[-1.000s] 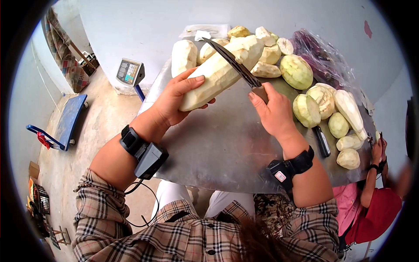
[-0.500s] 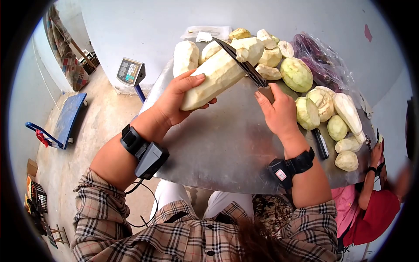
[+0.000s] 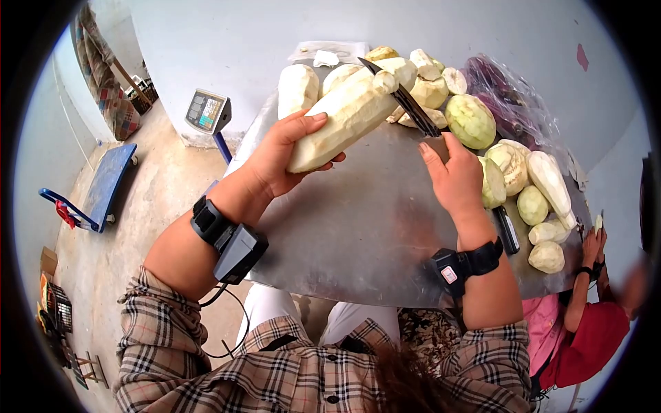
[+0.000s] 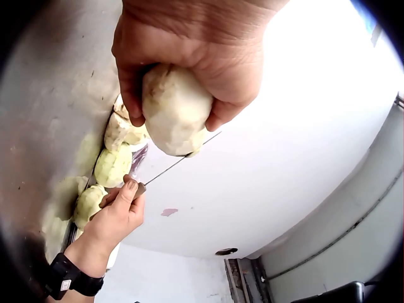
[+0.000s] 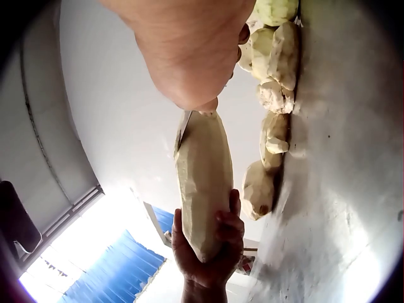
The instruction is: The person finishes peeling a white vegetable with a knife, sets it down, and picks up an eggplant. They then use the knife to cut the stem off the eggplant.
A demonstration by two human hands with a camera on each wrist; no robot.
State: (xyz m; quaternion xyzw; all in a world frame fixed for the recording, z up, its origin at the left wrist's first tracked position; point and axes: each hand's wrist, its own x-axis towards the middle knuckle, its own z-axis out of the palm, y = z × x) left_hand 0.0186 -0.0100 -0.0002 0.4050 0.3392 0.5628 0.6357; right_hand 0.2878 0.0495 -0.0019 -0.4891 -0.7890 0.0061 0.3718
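A long peeled eggplant (image 3: pixel 341 127) slants up to the right above the table, its near end gripped by my left hand (image 3: pixel 282 151). The thumb lies on top and the fingers come round underneath. My right hand (image 3: pixel 456 175) holds a knife (image 3: pixel 413 107) by its handle. Its dark blade crosses the eggplant's far end, tip pointing up and left. From the left wrist view, the rounded end of the eggplant (image 4: pixel 177 113) shows under the palm, with the thin blade beyond it. In the right wrist view, the right hand's heel hides most of the knife.
Several peeled eggplants (image 3: pixel 469 122) lie along the metal table's (image 3: pixel 330 241) back and right side. Purple eggplants in a clear bag (image 3: pixel 513 103) sit behind them. A black-handled tool (image 3: pixel 507 230) lies by my right forearm. Another person (image 3: pixel 585 330) works at the right edge.
My right hand and the knife have moved right and slightly down, the blade sliding toward the eggplant's far end. My left hand keeps its grip, shifting only slightly.
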